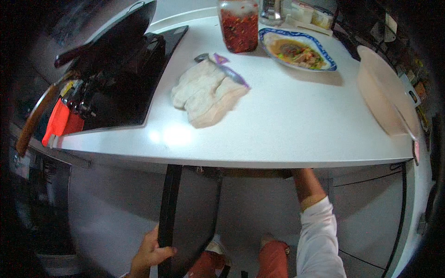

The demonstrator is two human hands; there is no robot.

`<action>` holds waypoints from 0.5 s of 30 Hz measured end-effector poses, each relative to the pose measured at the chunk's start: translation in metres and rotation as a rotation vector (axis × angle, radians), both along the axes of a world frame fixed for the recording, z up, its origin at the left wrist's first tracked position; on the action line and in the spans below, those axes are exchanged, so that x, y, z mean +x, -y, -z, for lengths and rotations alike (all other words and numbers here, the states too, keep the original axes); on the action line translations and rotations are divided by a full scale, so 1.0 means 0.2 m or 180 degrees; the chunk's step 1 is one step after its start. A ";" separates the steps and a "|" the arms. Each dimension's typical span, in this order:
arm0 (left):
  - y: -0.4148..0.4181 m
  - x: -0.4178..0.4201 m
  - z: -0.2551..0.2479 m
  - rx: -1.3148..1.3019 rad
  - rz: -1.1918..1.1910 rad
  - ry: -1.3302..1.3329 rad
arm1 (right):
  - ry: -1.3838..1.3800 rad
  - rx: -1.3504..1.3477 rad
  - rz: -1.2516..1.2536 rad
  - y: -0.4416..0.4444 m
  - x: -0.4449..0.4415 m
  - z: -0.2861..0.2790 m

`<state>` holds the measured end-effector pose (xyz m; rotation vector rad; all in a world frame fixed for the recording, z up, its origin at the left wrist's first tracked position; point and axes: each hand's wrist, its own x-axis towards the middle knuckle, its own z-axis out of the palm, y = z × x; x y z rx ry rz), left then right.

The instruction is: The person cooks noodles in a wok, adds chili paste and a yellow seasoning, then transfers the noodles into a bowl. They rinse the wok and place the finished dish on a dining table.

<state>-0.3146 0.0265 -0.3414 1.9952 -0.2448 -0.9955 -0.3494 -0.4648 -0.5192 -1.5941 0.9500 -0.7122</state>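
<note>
My left hand [152, 248] grips the edge of a dark cabinet door [169, 215] that stands swung out below the counter. The thumb lies over the door's edge, and the other fingers are partly hidden behind it. My right forearm, in a white sleeve, reaches beneath the white countertop [295, 118]. The counter's front edge hides my right hand, so what it touches cannot be seen. Above, on the counter, lies a crumpled clear bag of something whitish [208, 92], with a purple strip along its top.
A jar of red chili sauce [239, 31] and a blue-rimmed dish of food [300, 52] stand at the back. To the right is a pale plastic basin [384, 93]. At left, a wok [118, 38] sits on a black cooktop [139, 93], with a wooden handle [36, 118] jutting past the counter.
</note>
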 end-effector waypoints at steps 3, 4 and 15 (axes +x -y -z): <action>0.04 -0.01 -0.06 0.0254 -0.0016 -0.0024 | -0.0027 0.0507 0.0003 -0.21 -0.12 -0.06; 0.08 -0.04 -0.08 0.0276 -0.0078 -0.0040 | -0.0049 0.0672 -0.0004 -0.28 -0.19 -0.11; 0.69 -0.48 0.04 0.0022 -0.1393 0.0439 | -0.0378 0.2371 0.0753 -0.77 -1.45 -1.11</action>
